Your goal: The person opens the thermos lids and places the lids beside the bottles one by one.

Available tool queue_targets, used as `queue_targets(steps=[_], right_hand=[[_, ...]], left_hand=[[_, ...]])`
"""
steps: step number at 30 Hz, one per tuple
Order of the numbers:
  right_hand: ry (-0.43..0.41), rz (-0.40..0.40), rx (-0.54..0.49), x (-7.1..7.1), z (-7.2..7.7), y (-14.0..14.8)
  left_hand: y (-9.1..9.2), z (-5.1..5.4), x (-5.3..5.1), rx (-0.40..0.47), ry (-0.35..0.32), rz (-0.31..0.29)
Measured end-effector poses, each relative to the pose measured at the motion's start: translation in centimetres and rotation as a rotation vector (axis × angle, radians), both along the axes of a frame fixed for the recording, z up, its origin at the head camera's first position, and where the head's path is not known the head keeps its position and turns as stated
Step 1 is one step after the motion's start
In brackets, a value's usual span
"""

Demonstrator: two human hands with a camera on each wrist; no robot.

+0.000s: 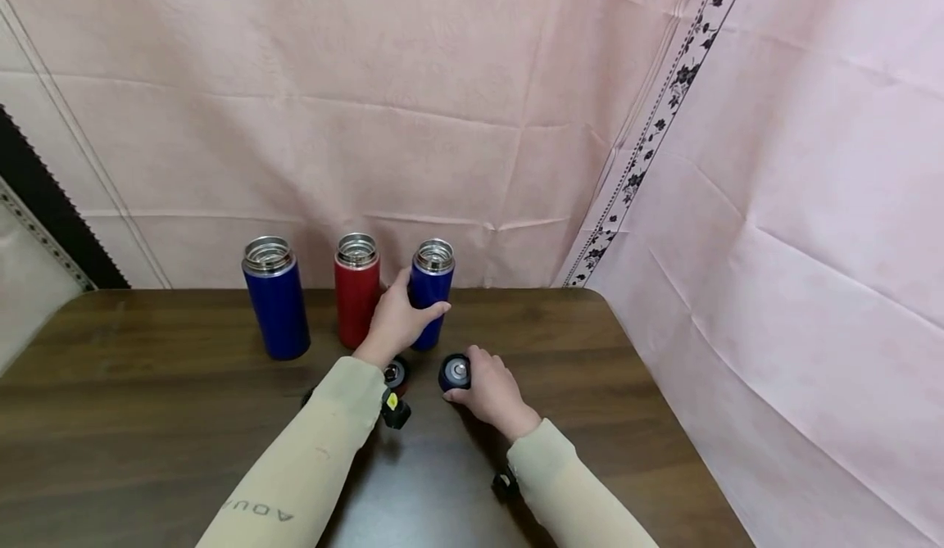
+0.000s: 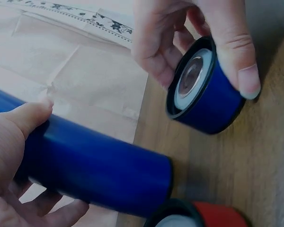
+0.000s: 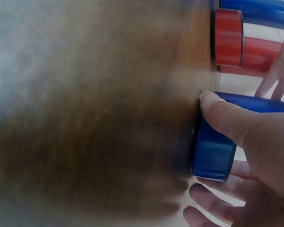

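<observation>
Three uncapped flasks with bare steel necks stand upright along the back of the table: a wide blue flask [image 1: 279, 314] at left, a red flask [image 1: 356, 301] in the middle and a slimmer blue flask [image 1: 432, 286] at right. My left hand [image 1: 399, 320] grips the slim blue flask, thumb on one side and fingers on the other. In front of it, my right hand [image 1: 496, 394] holds a blue lid [image 2: 210, 101] by its sides, inner face up, at table level. A red lid [image 3: 228, 38] sits near my left wrist, partly hidden in the head view.
The brown wooden table [image 1: 184, 441] has rounded back corners. Pink cloth [image 1: 332, 122] hangs behind it and along the right side. A dark object [image 1: 306, 396] shows partly behind my left sleeve; its kind is hidden.
</observation>
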State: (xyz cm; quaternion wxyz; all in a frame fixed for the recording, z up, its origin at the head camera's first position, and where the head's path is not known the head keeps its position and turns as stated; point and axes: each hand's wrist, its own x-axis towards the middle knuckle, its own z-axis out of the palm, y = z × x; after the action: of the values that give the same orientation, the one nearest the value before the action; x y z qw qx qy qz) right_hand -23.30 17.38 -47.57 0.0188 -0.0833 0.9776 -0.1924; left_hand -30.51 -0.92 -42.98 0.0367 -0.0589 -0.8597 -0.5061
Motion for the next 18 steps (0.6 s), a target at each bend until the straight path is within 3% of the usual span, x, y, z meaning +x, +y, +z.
queue_targets(steps=[9, 14, 18], right_hand=[[0.045, 0.058, 0.008, -0.5, -0.6, -1.2], [0.062, 0.078, -0.016, 0.4, -0.1, -0.2], [0.18, 0.099, 0.074, 1.4, 0.5, 1.0]], left_hand=[[-1.2, -0.7, 0.8, -0.054, 0.008, 0.054], [-0.8, -0.5, 1.9, -0.15, -0.018, -0.014], [-0.9, -0.1, 4.0, -0.262, 0.008, -0.088]])
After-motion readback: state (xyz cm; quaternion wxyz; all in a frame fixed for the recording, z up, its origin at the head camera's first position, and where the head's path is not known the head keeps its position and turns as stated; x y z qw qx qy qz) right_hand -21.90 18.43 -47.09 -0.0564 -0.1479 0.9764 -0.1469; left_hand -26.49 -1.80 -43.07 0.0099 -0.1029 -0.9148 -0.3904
